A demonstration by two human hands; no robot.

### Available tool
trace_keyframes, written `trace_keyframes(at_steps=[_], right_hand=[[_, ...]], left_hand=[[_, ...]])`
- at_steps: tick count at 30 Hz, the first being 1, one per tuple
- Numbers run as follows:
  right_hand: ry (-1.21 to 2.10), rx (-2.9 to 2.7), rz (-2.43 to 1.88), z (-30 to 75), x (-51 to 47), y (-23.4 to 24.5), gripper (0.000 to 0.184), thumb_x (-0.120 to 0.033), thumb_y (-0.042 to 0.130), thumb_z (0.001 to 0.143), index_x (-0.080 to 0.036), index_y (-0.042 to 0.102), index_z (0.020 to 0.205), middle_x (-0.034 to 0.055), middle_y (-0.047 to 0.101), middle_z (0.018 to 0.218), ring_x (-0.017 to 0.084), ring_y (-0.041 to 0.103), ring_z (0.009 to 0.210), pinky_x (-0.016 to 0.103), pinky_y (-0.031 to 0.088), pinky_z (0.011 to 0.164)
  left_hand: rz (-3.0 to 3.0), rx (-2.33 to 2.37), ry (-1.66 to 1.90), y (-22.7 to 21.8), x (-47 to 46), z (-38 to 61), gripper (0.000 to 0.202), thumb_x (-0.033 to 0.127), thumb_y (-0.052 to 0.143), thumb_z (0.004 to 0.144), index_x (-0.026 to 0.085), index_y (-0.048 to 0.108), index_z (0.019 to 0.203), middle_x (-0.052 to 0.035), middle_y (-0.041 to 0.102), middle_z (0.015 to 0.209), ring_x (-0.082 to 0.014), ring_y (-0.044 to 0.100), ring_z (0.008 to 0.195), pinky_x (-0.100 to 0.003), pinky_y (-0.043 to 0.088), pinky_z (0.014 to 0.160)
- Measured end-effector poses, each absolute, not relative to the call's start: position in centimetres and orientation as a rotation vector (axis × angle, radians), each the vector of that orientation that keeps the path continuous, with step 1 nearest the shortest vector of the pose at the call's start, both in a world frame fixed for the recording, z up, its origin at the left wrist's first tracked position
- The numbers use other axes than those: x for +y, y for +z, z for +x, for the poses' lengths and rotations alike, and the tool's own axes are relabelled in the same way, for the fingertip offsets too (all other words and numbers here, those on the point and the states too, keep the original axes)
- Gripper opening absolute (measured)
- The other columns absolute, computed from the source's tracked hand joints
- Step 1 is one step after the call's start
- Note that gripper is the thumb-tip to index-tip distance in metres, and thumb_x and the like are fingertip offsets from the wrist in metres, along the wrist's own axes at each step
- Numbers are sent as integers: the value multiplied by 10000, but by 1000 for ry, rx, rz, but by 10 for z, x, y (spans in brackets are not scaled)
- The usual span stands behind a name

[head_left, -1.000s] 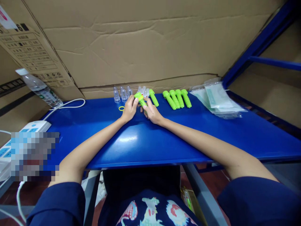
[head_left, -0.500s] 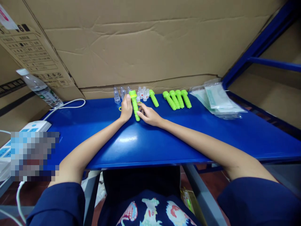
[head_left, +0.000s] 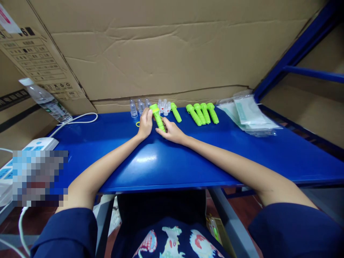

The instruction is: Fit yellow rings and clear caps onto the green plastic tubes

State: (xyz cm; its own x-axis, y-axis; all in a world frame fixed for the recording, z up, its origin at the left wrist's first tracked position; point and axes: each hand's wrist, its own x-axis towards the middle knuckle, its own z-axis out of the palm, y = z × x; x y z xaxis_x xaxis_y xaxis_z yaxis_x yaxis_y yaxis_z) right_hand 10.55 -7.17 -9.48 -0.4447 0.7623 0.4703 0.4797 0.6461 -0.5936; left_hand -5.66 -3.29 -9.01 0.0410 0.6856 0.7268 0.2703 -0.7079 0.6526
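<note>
A lime-green flashlight (head_left: 159, 120) with a yellow ring below its head is held between my two hands above the blue table. My left hand (head_left: 145, 123) is closed at the flashlight's head end, its fingers partly hidden behind it. Around the lower handle, my right hand (head_left: 172, 131) is closed, thumb in front. Beside my left hand lies a small yellow ring (head_left: 138, 124). Just behind my hands stand clear plastic tips (head_left: 141, 106) and several white-based clear pieces with red dots (head_left: 164, 107). One more green flashlight (head_left: 176, 113) lies to their right.
Several green flashlights (head_left: 204, 114) lie in a row on the blue table (head_left: 172, 165). Plastic bags (head_left: 249, 113) rest at the right. On the left are a water bottle (head_left: 49, 102), a white cable and a power strip (head_left: 44, 143). Cardboard (head_left: 172, 53) walls the back.
The flashlight has tilted, its head shifting slightly right and its lower end swinging right and up into my right hand. My left hand has moved slightly right with it.
</note>
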Motion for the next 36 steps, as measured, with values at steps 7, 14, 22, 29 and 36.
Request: trace_keyframes(at_steps=[7,14,22,29,36], right_hand=[[495,-2003,-975,107,-68,-101,450,-463,518,918,-143,511,1235,81,687,855,230,654,736,330,503,669],[480,-1879,-1071,116,-63,-87,506,-537,511,916,-190,469,1281,115,705,952,282,695,816,421,549,752],[-20,-1901,-1541,156,-48,-60,791,-496,541,892,-45,272,1485,187,703,843,382,671,774,541,510,755],[-45,-1897,-1644,172,-31,-75,716,-482,502,937,-79,271,1482,164,680,797,335,663,704,514,520,694],[56,-1879,-1514,174,-19,-91,492,-404,542,924,-125,451,1319,95,603,699,344,664,766,502,515,738]], left_hand=[[1996,892,1665,-93,-29,-57,576,683,269,962,194,574,930,-28,546,786,-151,571,693,-340,515,751],[2078,845,1640,-92,-36,-54,494,581,275,1010,194,557,1133,-62,614,904,-180,633,825,-366,507,872],[2235,1066,1649,-94,-35,-52,335,445,452,987,206,521,1211,-122,591,1183,-201,621,952,-410,487,962],[2307,1221,1417,-100,-27,-54,353,371,434,998,235,494,1318,-155,481,1479,-303,432,1403,-561,363,1120],[2400,1347,1171,-97,-30,-54,446,226,520,921,187,469,1363,-180,420,1538,-318,405,1432,-597,304,1154]])
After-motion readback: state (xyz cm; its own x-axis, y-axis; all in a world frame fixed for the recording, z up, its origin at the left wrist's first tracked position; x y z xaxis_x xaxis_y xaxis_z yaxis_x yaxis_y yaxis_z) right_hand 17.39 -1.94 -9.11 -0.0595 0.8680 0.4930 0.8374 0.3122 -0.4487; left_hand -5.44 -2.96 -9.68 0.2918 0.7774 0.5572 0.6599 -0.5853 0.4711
